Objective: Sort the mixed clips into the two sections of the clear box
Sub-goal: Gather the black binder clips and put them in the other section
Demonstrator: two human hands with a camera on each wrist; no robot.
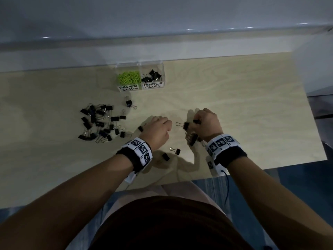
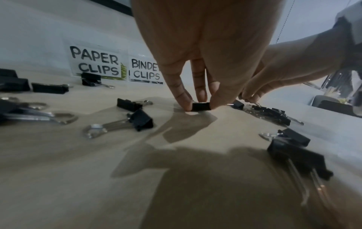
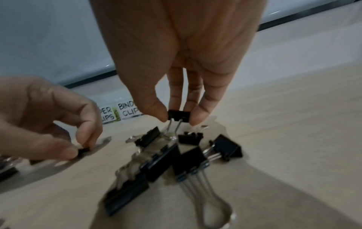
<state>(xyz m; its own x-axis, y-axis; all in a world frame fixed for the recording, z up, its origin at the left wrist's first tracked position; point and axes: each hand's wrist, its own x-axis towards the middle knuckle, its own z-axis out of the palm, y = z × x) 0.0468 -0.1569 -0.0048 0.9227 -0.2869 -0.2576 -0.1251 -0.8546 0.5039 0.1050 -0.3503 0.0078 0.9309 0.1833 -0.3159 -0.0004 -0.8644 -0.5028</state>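
Both hands work low over a pale wooden table (image 1: 234, 91), seen from the head camera. On the left, the left hand (image 1: 158, 130) is knuckles-up with its fingers curled down toward the tabletop; what they hold is hidden from here. To the right, the right hand (image 1: 207, 123) is also curled, gripping a black clip, with a small cluster of binder clips (image 1: 191, 138) under and beside it. Two single black clips (image 1: 171, 154) lie between the wrists. A large loose pile of binder clips (image 1: 100, 121) lies well to the left. At the far edge stands the clear box (image 1: 140, 64), green paper clips (image 1: 128, 77) in its left section labelled PAPER CLIPS, black binder clips (image 1: 152, 76) in its right section labelled BINDER CLIPS.

From the left wrist camera, the left hand (image 2: 201, 51) points down, thumb and fingertips pinching a small black binder clip (image 2: 200, 106) that touches the table. More clips lie scattered around, and the box labels (image 2: 96, 63) show behind.

From the right wrist camera, the right hand (image 3: 176, 54) pinches a lifted binder clip (image 3: 178, 115) by its black body between thumb and fingers, its wire handles hanging down above the cluster on the table. The left hand (image 3: 43, 117) appears at left, pinching something small and black.
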